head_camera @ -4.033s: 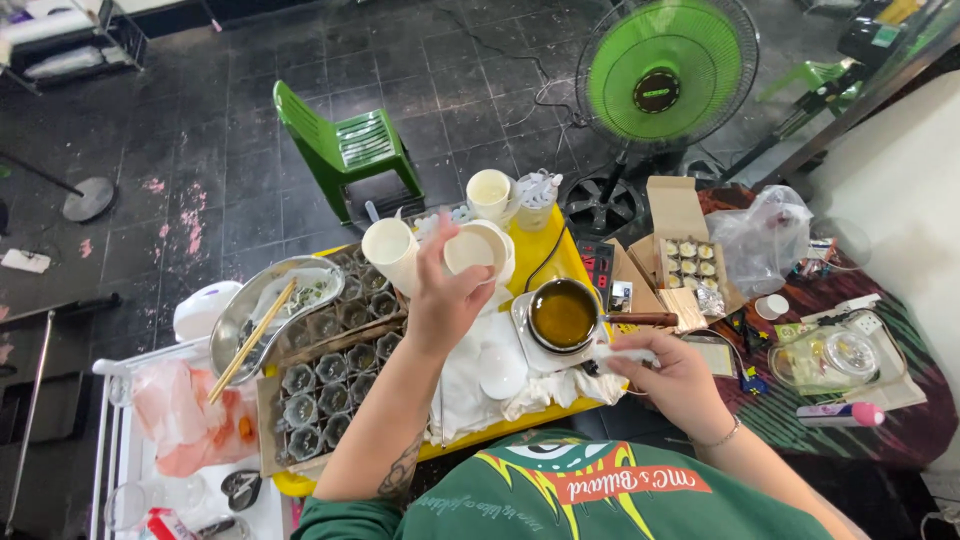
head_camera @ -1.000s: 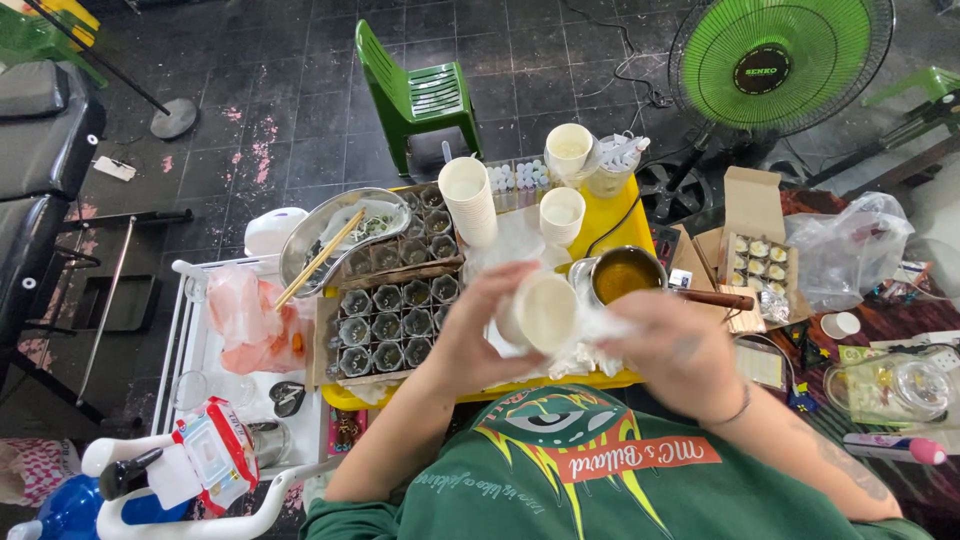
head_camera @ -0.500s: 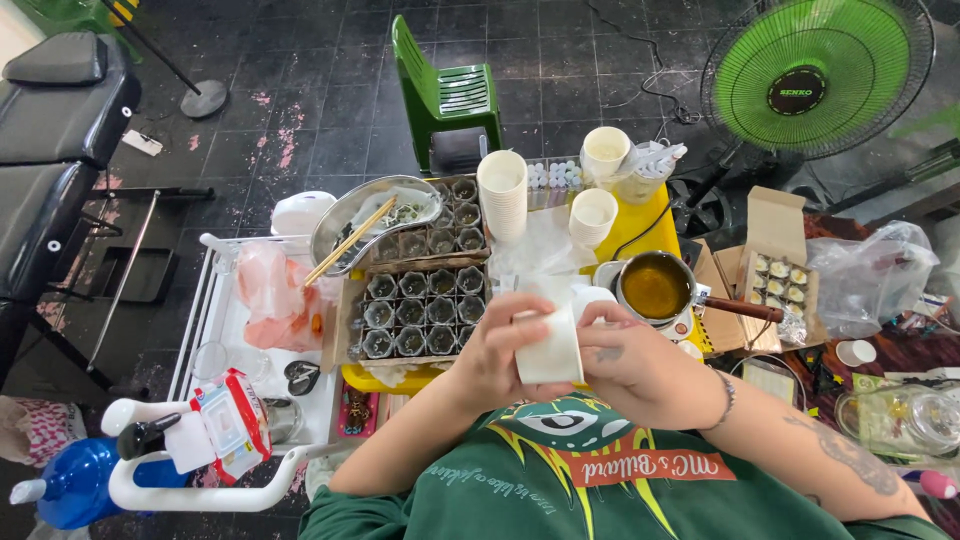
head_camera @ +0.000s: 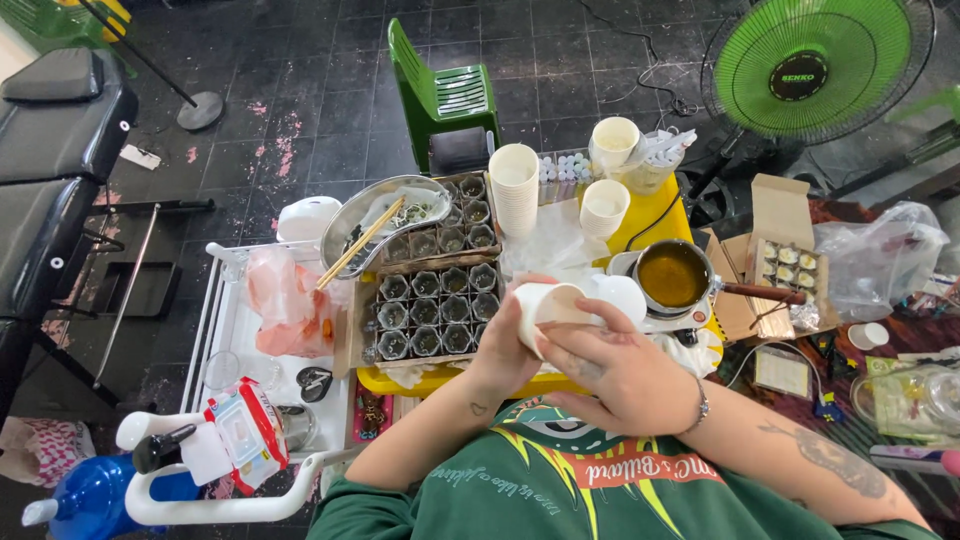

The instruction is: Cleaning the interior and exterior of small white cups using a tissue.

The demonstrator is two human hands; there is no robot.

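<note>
Both sets of fingers wrap one white cup [head_camera: 548, 305], tipped on its side above the yellow table [head_camera: 420, 381]. The left hand [head_camera: 505, 350] grips it from below, wrist bent up; the right hand [head_camera: 615, 375] lies over it, forearm angling in. A pot [head_camera: 672, 275] of amber liquid sits just beyond.

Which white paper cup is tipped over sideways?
The white cup in both hands, its mouth facing left. The stack of cups and two single cups behind it stand upright.
</note>
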